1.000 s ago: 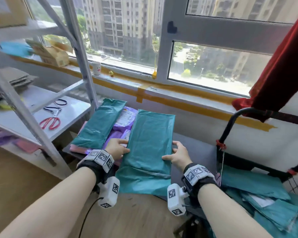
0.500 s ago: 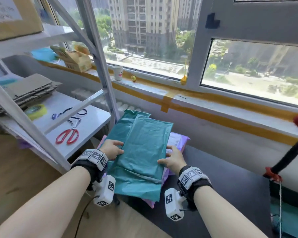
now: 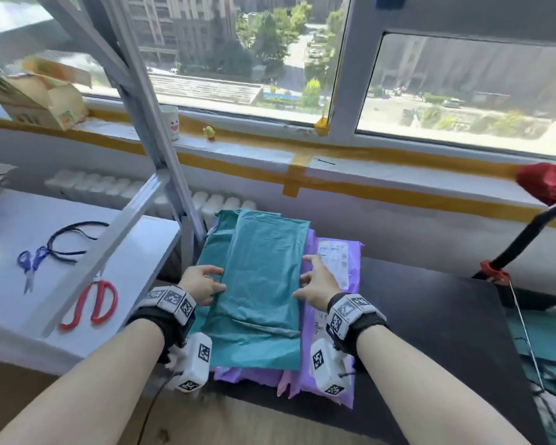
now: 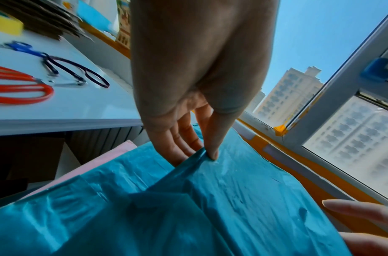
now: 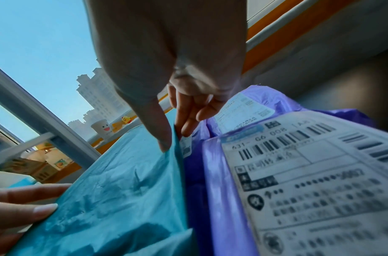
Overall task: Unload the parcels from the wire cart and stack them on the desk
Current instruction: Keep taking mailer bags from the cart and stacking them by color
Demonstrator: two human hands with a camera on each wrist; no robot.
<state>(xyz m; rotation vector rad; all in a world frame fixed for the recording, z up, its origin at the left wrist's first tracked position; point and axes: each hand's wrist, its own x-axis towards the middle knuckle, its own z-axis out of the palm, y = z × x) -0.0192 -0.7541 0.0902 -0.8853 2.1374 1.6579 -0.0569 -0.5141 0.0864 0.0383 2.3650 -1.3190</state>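
A flat teal parcel lies on top of a stack at the left end of the black desk. Under it are another teal parcel and purple parcels with printed labels. My left hand pinches the top parcel's left edge, thumb on top and fingers underneath. My right hand holds its right edge the same way, thumb above and fingers behind. The wire cart stands at the far right with more teal parcels in it.
A white shelf to the left carries red scissors and blue scissors. Its grey metal post rises just behind the stack. The window sill holds a paper cup. A red curtain hangs above the cart handle.
Both hands have carried the teal parcel leftward from the desk's middle onto the other teal and purple parcels. The view has turned left, and the cart has slid to the right edge.
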